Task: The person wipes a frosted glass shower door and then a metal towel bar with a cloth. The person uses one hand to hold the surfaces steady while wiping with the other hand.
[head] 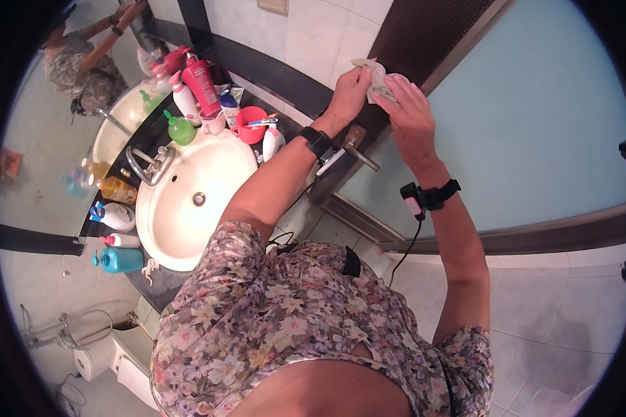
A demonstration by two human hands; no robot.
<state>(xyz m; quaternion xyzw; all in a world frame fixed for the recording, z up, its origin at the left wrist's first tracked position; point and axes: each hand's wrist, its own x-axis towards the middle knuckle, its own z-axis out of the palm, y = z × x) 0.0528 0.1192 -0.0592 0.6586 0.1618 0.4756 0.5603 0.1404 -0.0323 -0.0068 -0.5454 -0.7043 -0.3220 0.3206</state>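
Observation:
A crumpled pale cloth [376, 86] is bunched between my two hands, in front of a dark door frame [422, 47]. My left hand [350, 93] grips its left side with curled fingers. From the right, my right hand [413, 112] has its fingers over the other side of the cloth. Whether the cloth touches the frame I cannot tell. Below the hands, a metal lever handle [362, 156] juts from the door edge. Each wrist wears a black strap; the right one carries a small cabled device [413, 200].
A cream washbasin [161, 234] with a chrome tap [148, 164] lies to the left. Several pump bottles, including a red one [201, 83], and a red mug [250, 122] crowd its counter. A frosted glass panel [521, 135] spans the right. A toilet [135, 365] stands lower left.

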